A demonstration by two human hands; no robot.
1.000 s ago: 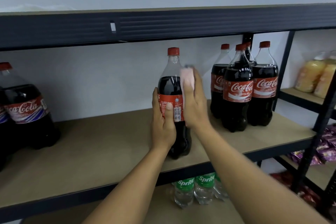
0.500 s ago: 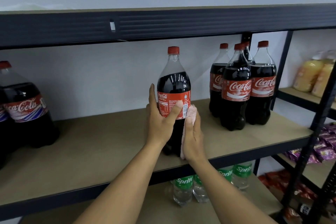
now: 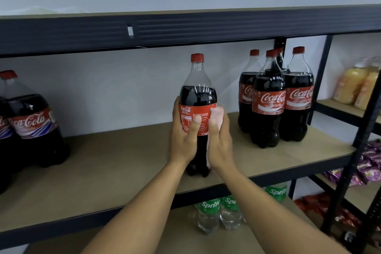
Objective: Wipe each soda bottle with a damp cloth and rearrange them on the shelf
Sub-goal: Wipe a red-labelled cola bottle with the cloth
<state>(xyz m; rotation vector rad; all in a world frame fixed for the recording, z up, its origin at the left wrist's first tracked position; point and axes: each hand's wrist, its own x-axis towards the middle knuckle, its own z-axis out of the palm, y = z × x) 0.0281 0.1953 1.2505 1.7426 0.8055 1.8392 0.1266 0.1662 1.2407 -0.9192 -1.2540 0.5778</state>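
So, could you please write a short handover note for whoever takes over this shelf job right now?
The left hand grips the middle bottle at its label; the bottle stands upright on the shelf.
The right hand presses the pink cloth against that bottle's right side.
Four grouped bottles stand at the right, the left-edge bottles far apart from them.
Done: wiping of the middle bottle is under way; which others are wiped cannot be told.
Left: finish it, place it, wipe any remaining ones.
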